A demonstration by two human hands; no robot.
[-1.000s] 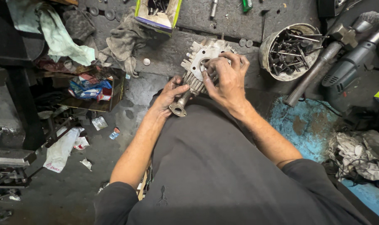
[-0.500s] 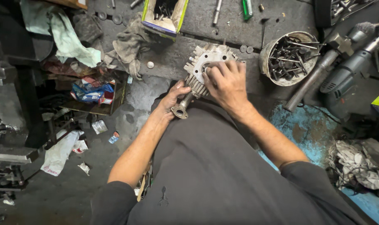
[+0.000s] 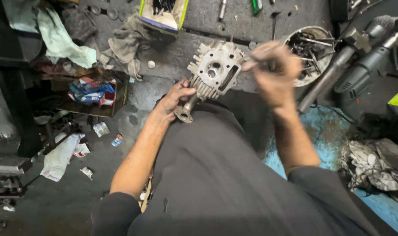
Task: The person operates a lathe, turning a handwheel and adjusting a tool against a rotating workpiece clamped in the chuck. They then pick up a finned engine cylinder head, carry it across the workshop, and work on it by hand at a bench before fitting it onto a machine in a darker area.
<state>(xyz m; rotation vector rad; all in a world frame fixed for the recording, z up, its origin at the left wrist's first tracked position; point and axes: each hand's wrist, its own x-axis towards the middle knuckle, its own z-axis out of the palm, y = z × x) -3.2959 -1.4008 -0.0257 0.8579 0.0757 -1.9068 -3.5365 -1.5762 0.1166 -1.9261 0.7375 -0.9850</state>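
Observation:
A finned metal cylinder head [image 3: 214, 70] rests on my knee, its flat face with a round bore turned up. My left hand [image 3: 176, 99] grips its lower left side by the fins and the pipe flange. My right hand [image 3: 273, 74] is blurred, lifted off to the right of the head, fingers closed around a thin dark tool that I cannot make out clearly. Dark trousers fill the lower part of the view.
A round tin [image 3: 310, 50] of bolts and tools stands right of the head. Power tools [image 3: 360, 74] lie at the far right, an open box [image 3: 164, 15] at the top. Rags [image 3: 61, 39], wrappers [image 3: 89, 94] and crumpled plastic [image 3: 373, 166] litter the greasy floor.
My right hand has come off the top of the cylinder head and moved right toward the tin, uncovering the head's flat face. The left hand keeps its hold.

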